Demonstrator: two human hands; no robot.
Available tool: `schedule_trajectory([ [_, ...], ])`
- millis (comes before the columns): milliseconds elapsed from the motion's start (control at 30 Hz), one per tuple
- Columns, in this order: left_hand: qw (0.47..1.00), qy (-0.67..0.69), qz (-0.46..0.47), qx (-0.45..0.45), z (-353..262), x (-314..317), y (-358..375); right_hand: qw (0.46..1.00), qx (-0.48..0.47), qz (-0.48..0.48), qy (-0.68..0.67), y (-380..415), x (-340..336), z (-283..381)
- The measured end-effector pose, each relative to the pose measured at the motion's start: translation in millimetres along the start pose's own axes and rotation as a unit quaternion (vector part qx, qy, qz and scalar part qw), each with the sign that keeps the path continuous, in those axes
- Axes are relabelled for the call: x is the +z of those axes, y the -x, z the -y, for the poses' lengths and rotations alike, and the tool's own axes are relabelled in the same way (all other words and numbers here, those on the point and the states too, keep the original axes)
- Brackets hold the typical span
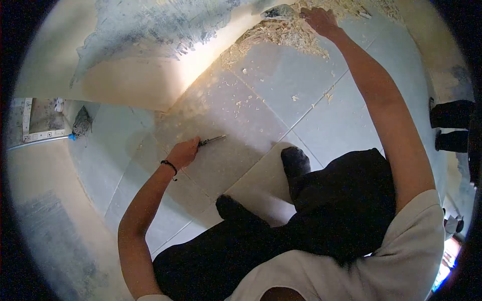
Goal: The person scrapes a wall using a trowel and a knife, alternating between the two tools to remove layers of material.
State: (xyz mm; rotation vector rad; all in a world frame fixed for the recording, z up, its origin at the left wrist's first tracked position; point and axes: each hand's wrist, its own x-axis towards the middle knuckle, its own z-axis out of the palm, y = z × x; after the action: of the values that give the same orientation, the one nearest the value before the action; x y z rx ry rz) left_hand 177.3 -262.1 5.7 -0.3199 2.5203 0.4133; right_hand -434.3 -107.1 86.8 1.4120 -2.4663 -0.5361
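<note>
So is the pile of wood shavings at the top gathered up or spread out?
Mostly gathered: the shavings lie heaped by the wall under the right hand, with only loose bits strewn across the floor tiles.

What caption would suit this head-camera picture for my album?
Crouched on a tiled floor, left hand gripping a small tool, right hand reaching into wood shavings.

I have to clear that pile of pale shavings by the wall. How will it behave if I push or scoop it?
The shavings look thin, dry and loose, so probably very light. Bits already lie strewn over the tiled floor, so pushing would likely scatter them. Under the right hand the heap looks fluffy and may crumble when scooped.
</note>
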Motion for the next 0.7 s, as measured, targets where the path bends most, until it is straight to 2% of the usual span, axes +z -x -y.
schedule_trajectory([
  [33, 1.0, -0.001, -0.003, 0.003, 4, 5, -2, 1.0, -0.012, -0.014, 0.015, -1, -1, -1],
  [133, 1.0, 0.002, -0.021, 0.012, 4, 4, 1, 0.984, 0.071, -0.096, -0.13, -2, -21, 16],
  [233, 1.0, 0.007, -0.019, 0.006, -3, -5, 4, 0.982, 0.097, -0.052, -0.153, -21, -19, 11],
  [333, 1.0, 0.006, -0.015, 0.007, 6, 8, 2, 0.972, 0.118, -0.105, -0.176, -29, -17, 22],
  [433, 1.0, -0.003, -0.024, 0.003, 6, 9, 2, 0.964, 0.078, -0.197, -0.162, -28, -8, 26],
  [533, 1.0, 0.0, -0.01, -0.005, -3, -3, 4, 0.972, 0.106, -0.128, -0.166, -18, -34, 27],
  [633, 1.0, 0.004, -0.008, -0.01, -5, -7, 6, 0.932, 0.126, -0.246, -0.236, -33, 0, 19],
  [700, 1.0, 0.019, -0.012, -0.002, 0, -2, 3, 0.946, 0.047, -0.26, -0.189, -34, -7, 26],
])
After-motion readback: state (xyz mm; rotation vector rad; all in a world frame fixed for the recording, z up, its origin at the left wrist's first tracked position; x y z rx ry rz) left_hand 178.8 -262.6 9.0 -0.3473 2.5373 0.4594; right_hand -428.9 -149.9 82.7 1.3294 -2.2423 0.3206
